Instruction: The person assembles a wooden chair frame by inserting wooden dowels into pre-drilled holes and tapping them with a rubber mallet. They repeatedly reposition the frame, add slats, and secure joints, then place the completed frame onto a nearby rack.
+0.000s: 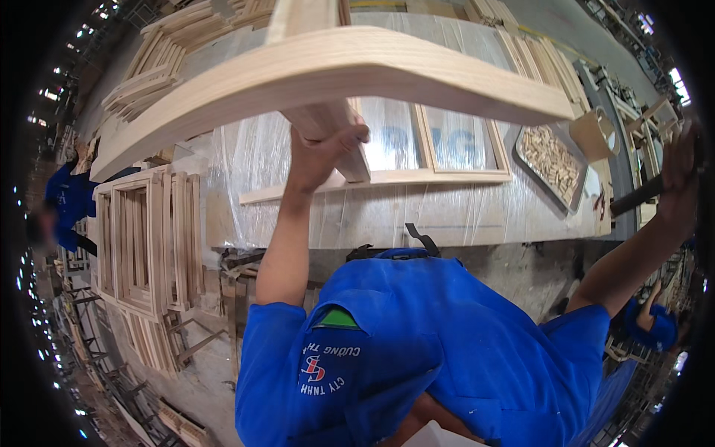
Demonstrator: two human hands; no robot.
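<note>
My left hand [316, 155] is closed around a pale wooden bar [324, 121] raised over the table. A long, bent wooden rail [335, 63] crosses above that bar, close to the camera; the joint between them is partly hidden. Out at the far right, my right hand [676, 182] grips a dark, straight bar-like tool [637, 197]; its kind does not show clearly. Beneath the raised wood, a flat wooden frame [439, 176] lies on the plastic-covered table [417, 220].
Right of the frame, a metal tray [539, 186] holds many small wooden dowels [551, 156], beside a brown cardboard container [596, 134]. Wooden frames [149, 238] stand stacked at left. More wooden parts [153, 71] lie at the far left. Other people [65, 197] are at both sides.
</note>
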